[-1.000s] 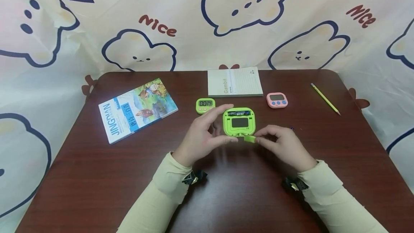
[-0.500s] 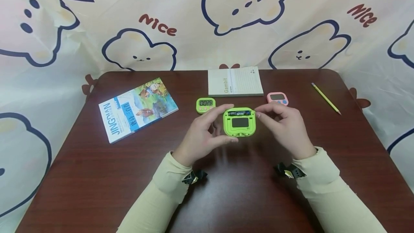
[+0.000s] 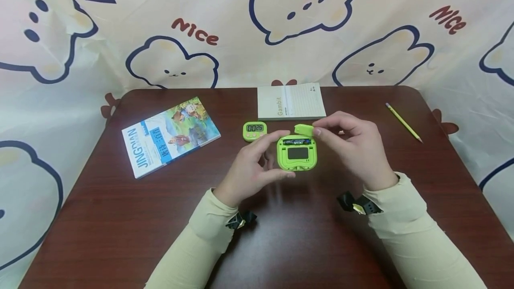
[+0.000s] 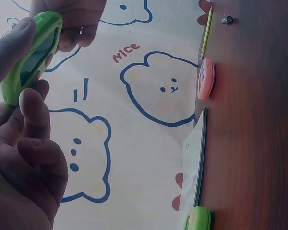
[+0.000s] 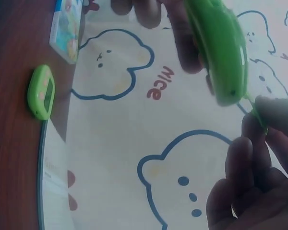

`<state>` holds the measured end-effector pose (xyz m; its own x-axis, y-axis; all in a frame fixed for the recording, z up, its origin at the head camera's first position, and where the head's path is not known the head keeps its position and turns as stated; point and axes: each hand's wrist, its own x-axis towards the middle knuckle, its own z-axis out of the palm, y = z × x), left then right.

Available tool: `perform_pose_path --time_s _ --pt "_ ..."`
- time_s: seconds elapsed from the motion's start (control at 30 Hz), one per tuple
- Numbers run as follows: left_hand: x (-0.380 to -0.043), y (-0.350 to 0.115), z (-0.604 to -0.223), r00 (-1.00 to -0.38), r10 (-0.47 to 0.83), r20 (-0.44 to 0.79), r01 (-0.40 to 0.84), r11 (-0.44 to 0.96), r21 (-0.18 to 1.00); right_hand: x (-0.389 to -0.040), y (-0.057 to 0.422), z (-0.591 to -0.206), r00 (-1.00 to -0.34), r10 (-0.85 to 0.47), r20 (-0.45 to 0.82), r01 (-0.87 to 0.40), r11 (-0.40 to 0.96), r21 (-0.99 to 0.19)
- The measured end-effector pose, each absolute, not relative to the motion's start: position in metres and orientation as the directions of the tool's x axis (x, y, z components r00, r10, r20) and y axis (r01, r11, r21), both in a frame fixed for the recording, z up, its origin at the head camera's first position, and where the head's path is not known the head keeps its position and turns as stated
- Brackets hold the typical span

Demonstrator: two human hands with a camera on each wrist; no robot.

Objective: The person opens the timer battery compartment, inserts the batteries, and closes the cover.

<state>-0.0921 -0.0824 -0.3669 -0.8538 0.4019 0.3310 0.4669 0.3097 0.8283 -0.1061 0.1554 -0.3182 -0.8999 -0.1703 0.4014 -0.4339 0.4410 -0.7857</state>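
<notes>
My left hand (image 3: 250, 168) grips a lime-green digital timer (image 3: 297, 164) by its left side, forefinger at the upper edge and thumb at the lower. The timer's back faces up, with a dark battery (image 3: 296, 142) in the slot along its top. My right hand (image 3: 355, 146) pinches a small green battery cover (image 3: 304, 129) between thumb and forefinger, just above the timer's upper edge. In the right wrist view the thin cover (image 5: 259, 117) sits right by the end of the timer (image 5: 221, 57). The left wrist view shows the timer's screen side (image 4: 38, 55).
Behind the hands stand another green timer (image 3: 254, 131) and a Gambit notebook (image 3: 291, 101). A pink timer (image 4: 206, 79) is mostly hidden by the right hand in the head view. A book (image 3: 170, 137) lies left, a pencil (image 3: 403, 121) right, near a small dark cylinder (image 4: 227, 20).
My right hand has moved the cover from below the timer's lower edge, up along its right side, to above its upper edge. My left hand keeps its grip in place.
</notes>
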Motion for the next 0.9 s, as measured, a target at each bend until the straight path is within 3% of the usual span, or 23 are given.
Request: perform_pose_path --time_s 0.53,0.9 --pt "-0.091 -0.082 -0.366 -0.846 0.406 0.346 0.481 0.299 0.825 -0.107 0.140 -0.317 -0.892 -0.253 0.374 -0.449 0.411 -0.793" --pt "-0.093 -0.083 -0.369 -0.846 0.399 0.353 0.481 0.285 0.829 -0.106 0.136 -0.323 -0.933 -0.212 0.291 -0.356 0.422 -0.834"
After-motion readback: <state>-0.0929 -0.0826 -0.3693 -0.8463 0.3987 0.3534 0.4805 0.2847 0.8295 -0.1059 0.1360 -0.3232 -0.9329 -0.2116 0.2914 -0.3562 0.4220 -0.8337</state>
